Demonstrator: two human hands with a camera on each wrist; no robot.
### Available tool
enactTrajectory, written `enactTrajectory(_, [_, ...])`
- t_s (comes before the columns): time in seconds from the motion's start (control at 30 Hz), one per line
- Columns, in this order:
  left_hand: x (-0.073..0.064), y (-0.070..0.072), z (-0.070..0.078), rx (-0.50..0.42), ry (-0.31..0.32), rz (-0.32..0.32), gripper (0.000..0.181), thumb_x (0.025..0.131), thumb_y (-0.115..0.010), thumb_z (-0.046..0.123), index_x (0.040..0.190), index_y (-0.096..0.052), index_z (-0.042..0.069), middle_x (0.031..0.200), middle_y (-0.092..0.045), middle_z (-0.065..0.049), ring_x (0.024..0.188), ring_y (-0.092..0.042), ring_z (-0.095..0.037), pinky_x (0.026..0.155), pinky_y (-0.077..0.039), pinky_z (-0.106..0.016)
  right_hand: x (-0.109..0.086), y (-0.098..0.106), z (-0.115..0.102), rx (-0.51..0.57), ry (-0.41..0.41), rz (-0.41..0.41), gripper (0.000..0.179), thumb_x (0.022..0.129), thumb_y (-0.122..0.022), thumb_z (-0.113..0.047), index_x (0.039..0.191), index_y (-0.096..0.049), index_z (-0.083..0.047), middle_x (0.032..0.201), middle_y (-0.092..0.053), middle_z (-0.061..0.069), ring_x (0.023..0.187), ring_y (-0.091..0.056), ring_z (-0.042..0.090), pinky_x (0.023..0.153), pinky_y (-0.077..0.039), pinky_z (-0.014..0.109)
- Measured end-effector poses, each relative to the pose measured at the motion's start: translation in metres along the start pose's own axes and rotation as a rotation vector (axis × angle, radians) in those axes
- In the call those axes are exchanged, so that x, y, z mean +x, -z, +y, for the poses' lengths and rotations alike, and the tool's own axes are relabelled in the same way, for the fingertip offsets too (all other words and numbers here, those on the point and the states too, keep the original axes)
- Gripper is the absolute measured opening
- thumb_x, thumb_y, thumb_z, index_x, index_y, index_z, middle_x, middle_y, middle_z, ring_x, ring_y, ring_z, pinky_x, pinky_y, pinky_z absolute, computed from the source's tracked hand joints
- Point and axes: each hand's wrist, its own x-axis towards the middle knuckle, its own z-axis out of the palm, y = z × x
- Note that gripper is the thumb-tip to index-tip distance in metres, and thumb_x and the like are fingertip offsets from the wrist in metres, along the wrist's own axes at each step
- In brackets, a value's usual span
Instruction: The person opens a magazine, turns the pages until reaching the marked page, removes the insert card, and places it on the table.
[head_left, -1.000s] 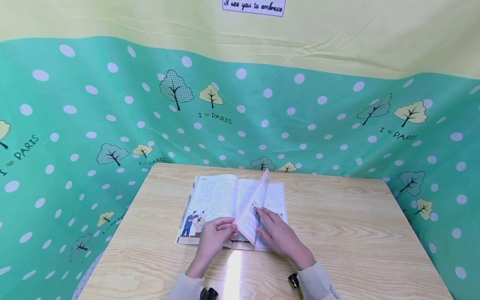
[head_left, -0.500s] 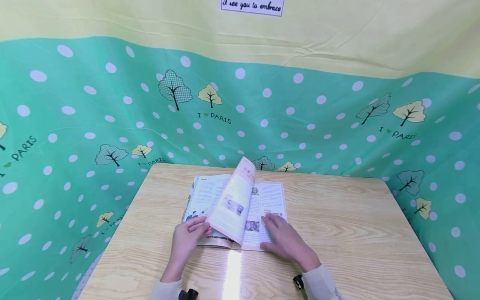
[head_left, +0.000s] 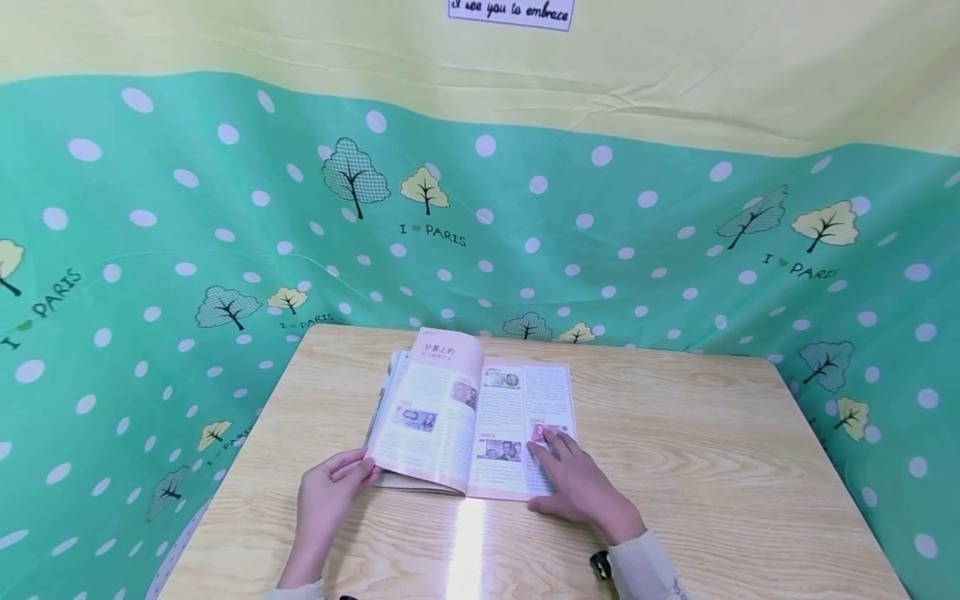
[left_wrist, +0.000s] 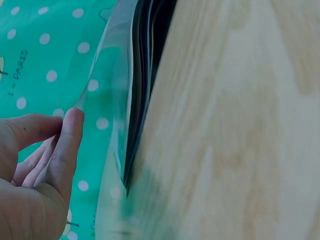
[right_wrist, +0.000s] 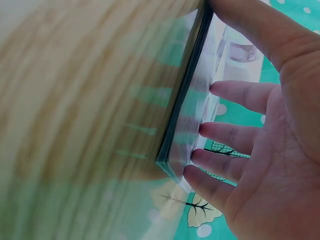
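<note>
An open magazine (head_left: 498,408) with printed text and pictures of banknotes lies on the wooden table. My left hand (head_left: 326,496) pinches the lower outer corner of the left page (head_left: 431,392) between thumb and fingers. That page bows up a little above those beneath it. In the left wrist view the same hand (left_wrist: 40,170) holds the thin page edge, apart from the thick stack of the magazine (left_wrist: 137,90). My right hand (head_left: 581,487) rests on the right page's lower outer part, its fingers extended; the right wrist view shows fingertips touching the magazine (right_wrist: 187,95).
The wooden table (head_left: 697,458) extends to both sides of the magazine. A green polka-dot cloth (head_left: 630,217) with tree prints hangs behind and at the sides. Light glares off the table (head_left: 467,550) just in front of the magazine's spine.
My left hand has drawn the page from right to left across the spine and down onto the left side. My right hand has shifted slightly right and stays on the right page.
</note>
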Motion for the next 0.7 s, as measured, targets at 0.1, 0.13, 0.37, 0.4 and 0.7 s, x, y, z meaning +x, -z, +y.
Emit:
enactTrajectory(0.1, [-0.001, 0.005, -0.002, 0.016, 0.012, 0.011, 0.037, 0.092, -0.071, 0.002, 0.124, -0.060, -0.013, 0.104, -0.072, -0.022, 0.087, -0.074, -0.024, 0.081, -0.062, -0.029, -0.001, 0.000, 0.001, 0.000, 0.008, 0.009, 0.088, 0.082, -0.079, -0.052, 0.149, -0.045, -0.006, 0.158, -0.029, 0.024, 0.144, -0.025, 0.045, 0.116, -0.031, 0.061])
enactTrajectory(0.13, [-0.001, 0.006, -0.002, 0.023, 0.016, 0.016, 0.037, 0.092, -0.071, 0.002, 0.124, -0.060, -0.013, 0.104, -0.072, -0.022, 0.087, -0.074, -0.023, 0.081, -0.062, -0.029, -0.001, 0.000, 0.001, 0.001, 0.009, 0.008, 0.088, 0.082, -0.078, -0.052, 0.149, -0.045, -0.007, 0.158, -0.029, 0.023, 0.144, -0.025, 0.045, 0.116, -0.031, 0.061])
enactTrajectory(0.37, [-0.001, 0.008, -0.006, 0.050, 0.034, 0.023, 0.036, 0.092, -0.071, 0.003, 0.122, -0.060, -0.013, 0.101, -0.072, -0.021, 0.086, -0.074, -0.023, 0.080, -0.063, -0.029, -0.006, 0.003, 0.005, 0.044, 0.027, 0.022, 0.073, 0.088, -0.073, -0.048, 0.145, -0.052, -0.007, 0.156, -0.034, 0.022, 0.143, -0.030, 0.042, 0.114, -0.033, 0.062])
enactTrajectory(0.4, [-0.001, 0.008, -0.007, 0.055, 0.036, 0.023, 0.036, 0.092, -0.071, 0.003, 0.122, -0.060, -0.013, 0.100, -0.073, -0.021, 0.086, -0.074, -0.023, 0.079, -0.063, -0.028, -0.007, 0.004, 0.005, 0.051, 0.029, 0.027, 0.071, 0.089, -0.073, -0.047, 0.144, -0.053, -0.007, 0.155, -0.036, 0.021, 0.142, -0.031, 0.042, 0.114, -0.034, 0.061])
enactTrajectory(0.7, [-0.002, 0.010, -0.011, 0.073, 0.044, 0.026, 0.035, 0.093, -0.069, 0.003, 0.122, -0.060, -0.014, 0.100, -0.072, -0.021, 0.086, -0.074, -0.023, 0.080, -0.062, -0.027, -0.012, 0.006, 0.016, 0.140, -0.017, 0.178, 0.070, 0.087, -0.076, -0.046, 0.144, -0.054, -0.011, 0.148, -0.046, 0.017, 0.136, -0.042, 0.038, 0.114, -0.038, 0.055])
